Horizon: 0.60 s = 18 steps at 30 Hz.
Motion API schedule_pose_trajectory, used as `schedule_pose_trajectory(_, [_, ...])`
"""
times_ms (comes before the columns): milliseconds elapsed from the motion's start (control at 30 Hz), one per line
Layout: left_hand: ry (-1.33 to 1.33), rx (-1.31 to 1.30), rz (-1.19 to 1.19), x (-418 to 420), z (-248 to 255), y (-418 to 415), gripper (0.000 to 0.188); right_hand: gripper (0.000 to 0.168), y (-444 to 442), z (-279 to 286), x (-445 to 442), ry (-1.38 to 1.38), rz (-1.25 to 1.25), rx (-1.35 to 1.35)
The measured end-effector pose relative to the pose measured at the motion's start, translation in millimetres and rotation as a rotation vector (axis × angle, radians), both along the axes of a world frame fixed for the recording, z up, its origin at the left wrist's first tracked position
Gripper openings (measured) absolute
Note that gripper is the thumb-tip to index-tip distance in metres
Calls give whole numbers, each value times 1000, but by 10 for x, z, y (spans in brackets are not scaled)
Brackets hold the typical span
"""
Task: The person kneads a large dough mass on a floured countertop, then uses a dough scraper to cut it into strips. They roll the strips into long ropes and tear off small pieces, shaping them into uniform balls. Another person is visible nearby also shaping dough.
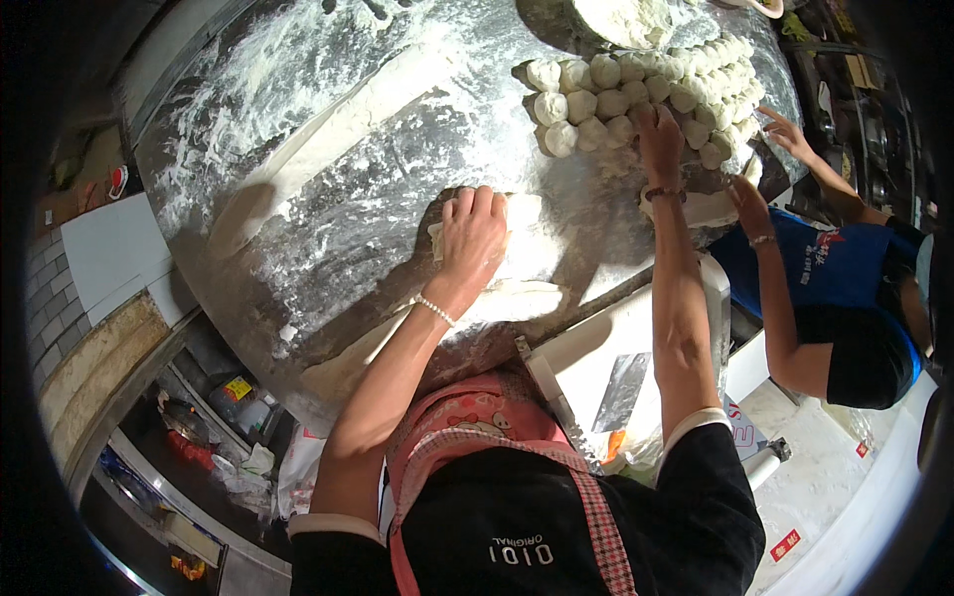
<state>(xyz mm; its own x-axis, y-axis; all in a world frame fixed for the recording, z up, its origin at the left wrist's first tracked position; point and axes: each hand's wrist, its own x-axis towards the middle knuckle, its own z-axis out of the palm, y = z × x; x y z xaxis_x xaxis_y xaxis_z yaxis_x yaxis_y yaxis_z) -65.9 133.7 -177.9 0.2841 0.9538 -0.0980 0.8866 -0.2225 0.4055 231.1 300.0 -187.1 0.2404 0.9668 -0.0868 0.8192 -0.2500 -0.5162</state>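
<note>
My left hand (475, 237) is curled over a piece of dough (524, 211) on the floured metal worktop (387, 194), and the dough shows on both sides of the fingers. My right hand (660, 145) reaches to the near edge of several rows of round dough balls (613, 103). Its fingertips point down among the balls, and whether they hold one is hidden. Between my left forearm and the table's near edge lies a long strip of dough (522, 301), partly covered by the arm. A long, thick dough roll (328, 138) stretches diagonally across the left side.
A bowl of flour (630, 21) stands at the far edge. At right, a co-worker in a blue apron (812, 249) has one hand (749, 208) near more dough (700, 208) and another (786, 138) beside the balls. A dough scraper (622, 391) lies on a white surface below the worktop.
</note>
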Motion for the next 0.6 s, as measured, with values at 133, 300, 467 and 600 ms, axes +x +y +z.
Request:
schedule_pose_trajectory(133, [-255,28,36,-61,10,-16,39,52,-226,36,-107,-256,67,469])
schedule_pose_trajectory(300, [-441,36,43,12,104,1,29,46,-1256,235,-893,247,150,-222])
schedule_pose_trajectory(467, [-328,122,34,163,49,-37,30,29,-1440,256,-1431,656,5,-324])
schedule_pose_trajectory(600, [-48,125,17,308,54,-78,33,22,-1507,120,-1382,955,-151,-339])
